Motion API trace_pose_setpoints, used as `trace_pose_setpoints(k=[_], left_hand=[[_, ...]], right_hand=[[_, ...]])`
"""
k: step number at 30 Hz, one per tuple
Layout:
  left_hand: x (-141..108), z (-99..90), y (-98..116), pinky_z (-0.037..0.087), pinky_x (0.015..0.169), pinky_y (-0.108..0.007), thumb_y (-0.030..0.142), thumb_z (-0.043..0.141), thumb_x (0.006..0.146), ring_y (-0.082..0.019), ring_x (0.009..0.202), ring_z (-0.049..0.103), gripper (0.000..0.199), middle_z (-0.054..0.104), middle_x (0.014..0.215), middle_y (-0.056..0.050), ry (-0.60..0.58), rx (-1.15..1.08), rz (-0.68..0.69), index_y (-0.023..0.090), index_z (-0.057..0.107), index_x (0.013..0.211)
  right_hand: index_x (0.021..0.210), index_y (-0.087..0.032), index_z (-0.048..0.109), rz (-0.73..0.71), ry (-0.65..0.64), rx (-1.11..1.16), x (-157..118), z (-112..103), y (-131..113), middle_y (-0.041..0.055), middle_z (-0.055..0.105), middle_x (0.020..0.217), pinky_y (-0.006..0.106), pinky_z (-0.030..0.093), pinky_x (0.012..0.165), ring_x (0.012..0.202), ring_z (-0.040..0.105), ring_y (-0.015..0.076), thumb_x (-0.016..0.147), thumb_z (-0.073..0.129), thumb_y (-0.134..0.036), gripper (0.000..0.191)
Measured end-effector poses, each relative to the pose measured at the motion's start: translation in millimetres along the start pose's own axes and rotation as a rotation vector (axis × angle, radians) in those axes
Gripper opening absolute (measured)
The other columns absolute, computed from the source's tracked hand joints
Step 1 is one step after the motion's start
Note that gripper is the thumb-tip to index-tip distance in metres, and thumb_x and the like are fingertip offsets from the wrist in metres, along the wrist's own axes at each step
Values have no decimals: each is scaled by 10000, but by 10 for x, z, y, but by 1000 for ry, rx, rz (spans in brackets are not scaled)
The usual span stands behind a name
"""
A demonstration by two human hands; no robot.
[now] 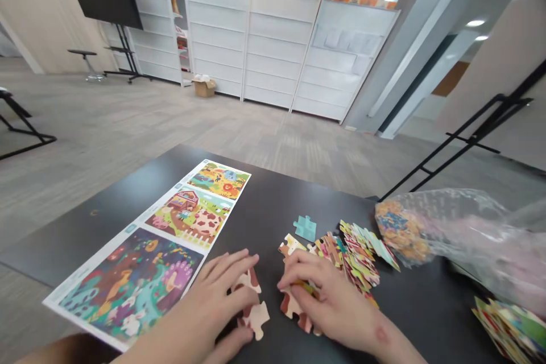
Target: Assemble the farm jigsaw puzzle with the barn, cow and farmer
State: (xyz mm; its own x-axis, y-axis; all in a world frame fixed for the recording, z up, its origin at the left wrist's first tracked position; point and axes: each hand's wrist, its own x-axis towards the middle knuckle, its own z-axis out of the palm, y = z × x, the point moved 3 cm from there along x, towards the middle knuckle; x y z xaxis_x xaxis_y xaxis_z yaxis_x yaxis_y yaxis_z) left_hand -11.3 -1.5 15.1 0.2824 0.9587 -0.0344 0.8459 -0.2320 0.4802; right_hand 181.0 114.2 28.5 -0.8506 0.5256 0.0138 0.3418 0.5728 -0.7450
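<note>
Black table (256, 205), carpeted room (277, 139). One sheet (174, 238) shows three pictures (191, 217); left hand (209, 301) spreads over puzzle pieces (258, 318), right hand (322, 296) curls over others (292, 305), pinch unclear.

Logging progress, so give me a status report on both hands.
Left hand: on pink-and-brown puzzle pieces. Right hand: over more pieces. Piled pieces crowd its far side.

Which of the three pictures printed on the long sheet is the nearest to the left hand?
The dark night-like picture with white rabbits, closest to the left hand; the other two are brighter and lie farther up the sheet.
</note>
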Motion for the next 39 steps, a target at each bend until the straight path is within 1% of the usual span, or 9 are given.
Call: trace_pose_setpoints(k=[4, 11, 14, 19, 22, 25, 29, 33, 39], left_hand=[[-6, 71, -86, 405, 1157, -523, 262, 771, 789, -338, 1427, 418, 393, 533, 1498, -53, 136, -104, -105, 296, 648, 1161], [-17, 72, -111, 291, 1229, -499, 231, 729, 806, -295, 1498, 348, 298, 496, 1564, 4, 77, -174, -66, 300, 677, 1091], [-11, 51, -108, 274, 1233, -512, 227, 724, 821, -295, 1505, 343, 324, 511, 1556, 3, 78, -180, -40, 307, 672, 1131], [12, 23, -91, 304, 1214, -471, 209, 720, 838, -270, 1482, 371, 340, 531, 1530, -2, 66, -178, -22, 313, 667, 1157], [25, 17, -86, 302, 1210, -473, 195, 723, 829, -275, 1473, 375, 320, 525, 1528, 4, 49, -169, -25, 312, 668, 1122], [22, 20, -93, 308, 1204, -472, 188, 726, 817, -281, 1464, 384, 308, 534, 1514, 5, 45, -172, -24, 310, 667, 1094], [5, 40, -117, 298, 1212, -473, 185, 717, 818, -281, 1468, 361, 334, 523, 1515, 12, 52, -189, -31, 321, 654, 1117], [10, 40, -113, 331, 1190, -454, 183, 717, 823, -286, 1468, 325, 270, 507, 1502, 4, 43, -202, -54, 314, 670, 1054], [6, -4, -85, 377, 1145, -434, 174, 721, 822, -275, 1407, 387, 204, 549, 1423, 7, 15, -208, -55, 303, 664, 968]], right_hand=[[1092, -241, 677, 6, -4, -34, 32, 174, -33, 39, 683, 1103, 355, 475, 1019, 1070, 646, 201, 859, 648, -94, 277], [1010, -226, 663, 16, 12, -82, 61, 261, -21, 5, 714, 986, 317, 492, 869, 938, 653, 180, 849, 662, -28, 255], [1010, -222, 679, -56, -9, -66, 66, 287, -16, 2, 723, 988, 326, 483, 917, 971, 642, 179, 867, 674, -35, 236], [892, -222, 718, -144, -23, -100, 49, 314, -25, 12, 724, 1072, 354, 446, 1039, 1025, 632, 164, 933, 603, -71, 194], [910, -227, 737, -128, -70, -138, 23, 288, -75, 26, 694, 1123, 365, 453, 1046, 1071, 616, 186, 871, 652, -86, 170], [967, -241, 755, -80, -142, -164, 5, 236, -128, 35, 662, 1183, 357, 482, 1015, 1111, 602, 210, 768, 722, -83, 256], [1012, -259, 763, -83, -197, -207, 7, 191, -179, 36, 662, 1189, 370, 471, 1043, 1112, 597, 215, 776, 697, -80, 303], [1010, -245, 749, -126, -186, -258, 4, 226, -181, 46, 673, 1130, 387, 472, 1040, 1059, 604, 215, 800, 640, -74, 292], [940, -223, 709, -151, -66, -221, -32, 218, -110, 64, 657, 1123, 402, 492, 1027, 1050, 614, 225, 728, 640, -78, 266]])
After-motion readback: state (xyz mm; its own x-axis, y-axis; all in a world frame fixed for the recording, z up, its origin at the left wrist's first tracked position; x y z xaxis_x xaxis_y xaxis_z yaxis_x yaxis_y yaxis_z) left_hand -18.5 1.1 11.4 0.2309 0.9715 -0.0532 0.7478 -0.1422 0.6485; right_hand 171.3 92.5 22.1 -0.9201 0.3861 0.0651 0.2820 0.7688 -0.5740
